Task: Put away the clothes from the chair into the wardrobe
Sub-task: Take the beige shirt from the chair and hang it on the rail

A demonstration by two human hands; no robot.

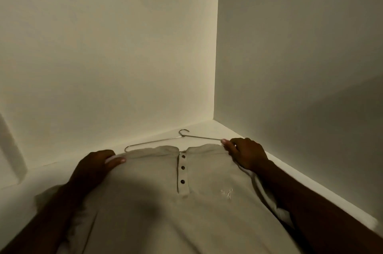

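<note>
A beige shirt [165, 202] with three dark buttons lies flat, front up, on a white shelf [20, 195] inside the wardrobe. A thin metal wire hanger [157, 141] lies at its collar, hook pointing to the back wall, its lower part under the fabric. My left hand [97, 163] grips the shirt's left shoulder, thumb on top. At the other shoulder my right hand [244, 155] pinches the fabric together with the hanger's right arm.
The white back wall [103, 57] and right side wall [300, 57] meet in a corner just behind the hanger. The shelf's right side runs along the side wall. A shadowed panel [10, 146] stands at the left.
</note>
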